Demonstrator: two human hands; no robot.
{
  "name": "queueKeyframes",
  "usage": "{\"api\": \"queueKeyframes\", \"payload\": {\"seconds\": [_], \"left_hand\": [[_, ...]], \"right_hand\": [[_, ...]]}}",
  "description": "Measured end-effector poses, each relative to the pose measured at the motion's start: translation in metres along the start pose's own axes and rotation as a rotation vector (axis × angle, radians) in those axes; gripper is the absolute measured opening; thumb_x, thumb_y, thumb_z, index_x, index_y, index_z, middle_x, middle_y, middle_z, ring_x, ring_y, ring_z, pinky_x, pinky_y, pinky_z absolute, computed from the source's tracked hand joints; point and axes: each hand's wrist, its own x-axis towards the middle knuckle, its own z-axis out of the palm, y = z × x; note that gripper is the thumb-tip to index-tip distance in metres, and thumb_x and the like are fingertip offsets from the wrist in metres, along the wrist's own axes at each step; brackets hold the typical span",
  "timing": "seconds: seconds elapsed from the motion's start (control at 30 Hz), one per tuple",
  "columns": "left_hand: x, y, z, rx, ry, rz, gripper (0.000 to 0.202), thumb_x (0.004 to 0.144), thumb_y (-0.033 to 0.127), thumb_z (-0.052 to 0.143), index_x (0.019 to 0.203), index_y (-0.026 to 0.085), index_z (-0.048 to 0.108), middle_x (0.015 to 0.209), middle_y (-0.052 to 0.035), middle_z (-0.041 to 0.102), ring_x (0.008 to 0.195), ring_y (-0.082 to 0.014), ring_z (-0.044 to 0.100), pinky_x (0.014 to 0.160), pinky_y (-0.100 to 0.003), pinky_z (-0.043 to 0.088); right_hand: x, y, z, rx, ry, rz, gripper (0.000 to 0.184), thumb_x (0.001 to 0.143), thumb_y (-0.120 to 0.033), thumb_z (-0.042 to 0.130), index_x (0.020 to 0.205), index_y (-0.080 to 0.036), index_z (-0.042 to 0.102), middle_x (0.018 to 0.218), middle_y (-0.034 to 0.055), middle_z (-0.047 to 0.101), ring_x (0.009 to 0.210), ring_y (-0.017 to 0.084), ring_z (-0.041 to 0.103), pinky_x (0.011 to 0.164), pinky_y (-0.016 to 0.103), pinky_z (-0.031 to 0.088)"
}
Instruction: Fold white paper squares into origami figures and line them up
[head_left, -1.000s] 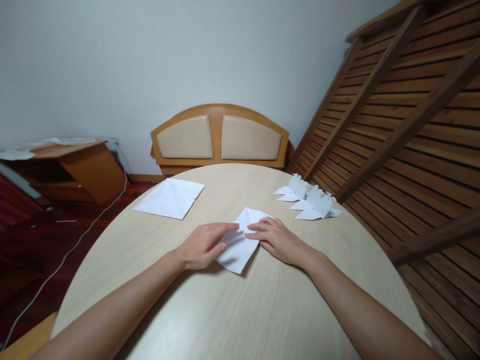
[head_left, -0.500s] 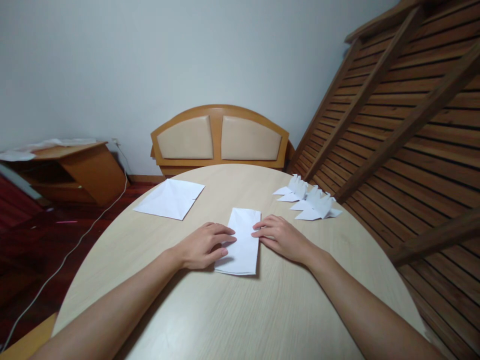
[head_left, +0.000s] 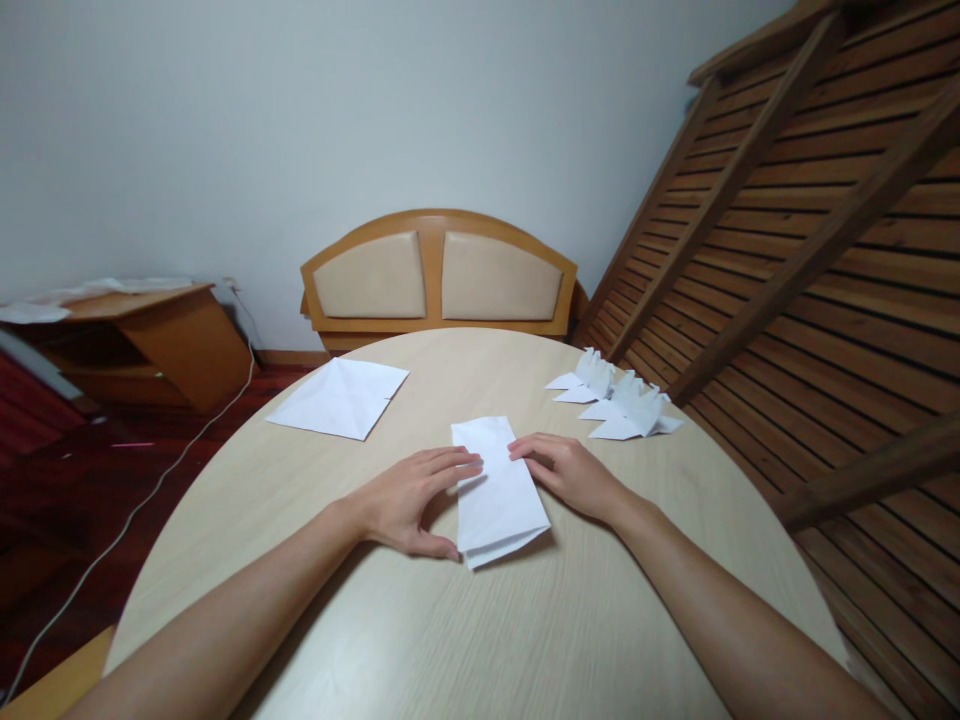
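A white sheet of paper folded into a long rectangle (head_left: 499, 490) lies on the round wooden table (head_left: 480, 620) in front of me. My left hand (head_left: 409, 500) rests on the table at its left edge, fingers stretched onto the paper and thumb near its lower corner. My right hand (head_left: 570, 473) lies flat against its right side, fingertips on the paper. Both hands are spread and press the paper down without gripping it.
A creased flat white sheet (head_left: 341, 397) lies at the table's far left. Several folded paper figures (head_left: 619, 400) stand at the far right. Behind the table is a padded wooden headboard (head_left: 439, 275); slatted wood panels (head_left: 825, 250) lean on the right; a low cabinet (head_left: 142, 335) stands left.
The paper has gone from a pointed diamond shape to a long rectangle, then turned slightly clockwise. My left hand has spread wider along its left edge.
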Motion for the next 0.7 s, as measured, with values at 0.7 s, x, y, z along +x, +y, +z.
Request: {"api": "queueKeyframes", "payload": {"seconds": [0.7], "left_hand": [[0.0063,0.0077,-0.0041,-0.069,0.013,-0.015,0.078,0.077,0.061,0.072,0.14,0.022,0.049,0.135,-0.0149,0.06,0.122,-0.0336,0.057,0.107,-0.048,0.041]], "right_hand": [[0.0,-0.0051,0.001,0.043,-0.086,0.023,0.021,0.093,-0.022,0.058,0.104,-0.025,0.075,0.119,0.0069,0.073,0.113,0.023,0.066,0.101,0.041,0.049]]}}
